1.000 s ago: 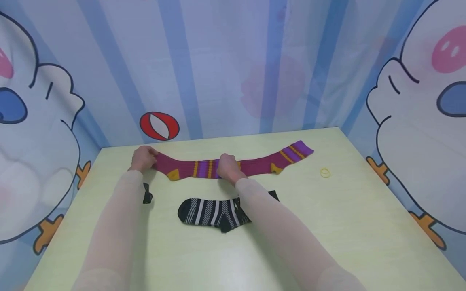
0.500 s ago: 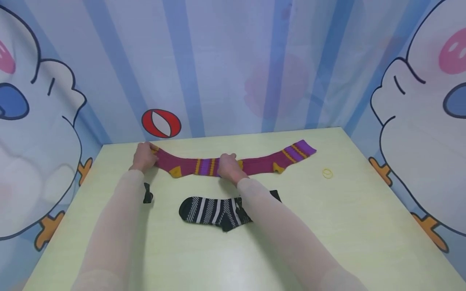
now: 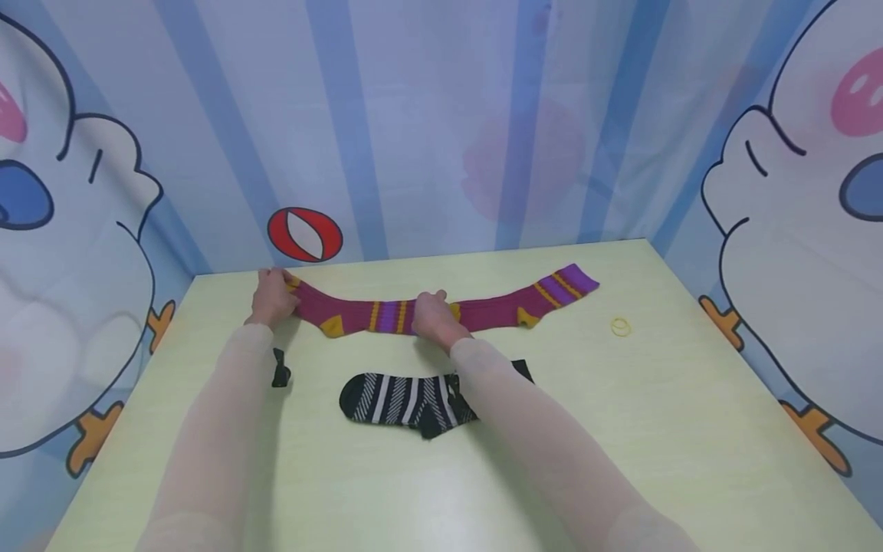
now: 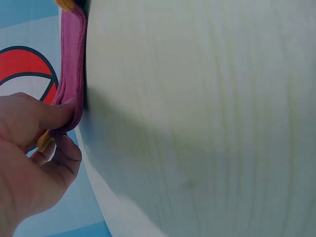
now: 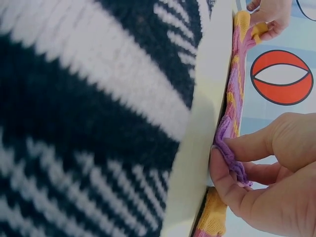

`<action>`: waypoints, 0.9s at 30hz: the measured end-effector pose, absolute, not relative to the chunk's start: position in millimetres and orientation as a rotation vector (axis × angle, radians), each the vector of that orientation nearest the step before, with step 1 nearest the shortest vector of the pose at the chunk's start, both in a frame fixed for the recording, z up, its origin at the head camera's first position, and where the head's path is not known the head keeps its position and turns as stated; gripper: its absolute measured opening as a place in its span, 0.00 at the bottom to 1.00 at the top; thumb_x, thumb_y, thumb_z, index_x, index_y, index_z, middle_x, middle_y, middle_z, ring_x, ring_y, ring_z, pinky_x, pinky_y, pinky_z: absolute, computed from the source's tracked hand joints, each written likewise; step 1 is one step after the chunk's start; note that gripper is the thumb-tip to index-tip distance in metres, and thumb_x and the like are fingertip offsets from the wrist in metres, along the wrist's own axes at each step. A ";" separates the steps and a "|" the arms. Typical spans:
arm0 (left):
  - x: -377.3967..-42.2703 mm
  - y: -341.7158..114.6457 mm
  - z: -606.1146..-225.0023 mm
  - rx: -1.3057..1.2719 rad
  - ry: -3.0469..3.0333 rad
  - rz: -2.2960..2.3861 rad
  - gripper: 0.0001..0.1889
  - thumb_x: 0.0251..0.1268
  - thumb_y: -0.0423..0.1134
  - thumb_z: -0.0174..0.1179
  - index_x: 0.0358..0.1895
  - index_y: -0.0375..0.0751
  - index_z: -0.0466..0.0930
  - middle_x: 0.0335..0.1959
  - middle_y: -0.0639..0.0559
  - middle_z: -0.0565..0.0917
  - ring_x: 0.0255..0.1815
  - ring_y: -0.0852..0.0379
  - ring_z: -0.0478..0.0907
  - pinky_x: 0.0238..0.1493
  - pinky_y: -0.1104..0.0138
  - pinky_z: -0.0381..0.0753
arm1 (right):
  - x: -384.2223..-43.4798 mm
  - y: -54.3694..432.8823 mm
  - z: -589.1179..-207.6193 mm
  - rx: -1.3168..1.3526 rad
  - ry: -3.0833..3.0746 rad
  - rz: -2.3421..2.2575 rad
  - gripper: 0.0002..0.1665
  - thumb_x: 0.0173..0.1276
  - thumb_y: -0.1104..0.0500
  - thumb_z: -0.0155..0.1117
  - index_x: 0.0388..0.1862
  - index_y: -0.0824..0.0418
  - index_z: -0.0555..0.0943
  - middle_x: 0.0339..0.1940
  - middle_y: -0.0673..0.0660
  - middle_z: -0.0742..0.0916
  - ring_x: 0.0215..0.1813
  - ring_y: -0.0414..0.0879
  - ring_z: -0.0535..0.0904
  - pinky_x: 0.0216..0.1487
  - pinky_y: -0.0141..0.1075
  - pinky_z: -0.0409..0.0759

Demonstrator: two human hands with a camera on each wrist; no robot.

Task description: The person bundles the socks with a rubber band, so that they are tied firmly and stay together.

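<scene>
Two maroon knee socks with purple and yellow stripes lie end to end along the back of the table. At the left, my left hand (image 3: 271, 297) pinches the toe end of the left maroon sock (image 3: 348, 313) between thumb and fingers, and a bit of its yellow toe shows in the left wrist view. My right hand (image 3: 436, 318) pinches that sock's purple cuff (image 5: 227, 155). Just beyond the right hand lies the right maroon sock (image 3: 486, 314), its striped cuff pointing to the back right. A black-and-white patterned sock (image 3: 396, 400) lies nearer, partly hidden under my right forearm.
Thin yellow rubber bands (image 3: 621, 327) lie toward the right of the pale table (image 3: 386, 498). A small black object (image 3: 280, 369) shows beside the left forearm, its kind unclear. A cartoon-printed curtain (image 3: 428, 138) stands behind the table's back edge.
My left hand has shifted slightly toward the back, and the sock's yellow toe now shows beside its fingers. The right hand keeps its pinch on the cuff. The head view has moved slightly.
</scene>
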State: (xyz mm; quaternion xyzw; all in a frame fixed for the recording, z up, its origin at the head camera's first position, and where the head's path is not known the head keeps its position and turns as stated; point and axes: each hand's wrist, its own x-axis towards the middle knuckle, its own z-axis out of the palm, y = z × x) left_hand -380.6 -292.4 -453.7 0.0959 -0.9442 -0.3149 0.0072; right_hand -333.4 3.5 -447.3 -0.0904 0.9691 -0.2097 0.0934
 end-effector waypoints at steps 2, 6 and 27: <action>-380.3 -293.1 -453.7 0.306 -2.951 -0.984 0.22 0.68 0.24 0.56 0.62 0.25 0.63 0.66 0.31 0.57 0.59 0.34 0.68 0.61 0.48 0.73 | -332.8 3.3 -447.5 -0.272 2.873 -0.629 0.05 0.71 0.67 0.60 0.39 0.70 0.81 0.43 0.61 0.80 0.48 0.52 0.68 0.32 0.33 0.74; -379.1 -294.1 -453.2 0.304 -2.945 -0.973 0.24 0.68 0.24 0.57 0.64 0.25 0.60 0.65 0.30 0.57 0.60 0.34 0.68 0.62 0.48 0.72 | -332.2 2.7 -447.5 -0.273 2.864 -0.646 0.07 0.71 0.67 0.60 0.42 0.71 0.80 0.46 0.62 0.80 0.47 0.52 0.69 0.30 0.32 0.74; -347.0 -292.6 -418.3 0.173 -2.798 -1.244 0.31 0.67 0.27 0.61 0.69 0.24 0.58 0.69 0.28 0.57 0.66 0.34 0.62 0.65 0.49 0.69 | -326.8 36.4 -432.6 -0.365 2.818 -0.921 0.21 0.65 0.73 0.59 0.58 0.74 0.77 0.57 0.67 0.78 0.55 0.54 0.72 0.49 0.38 0.78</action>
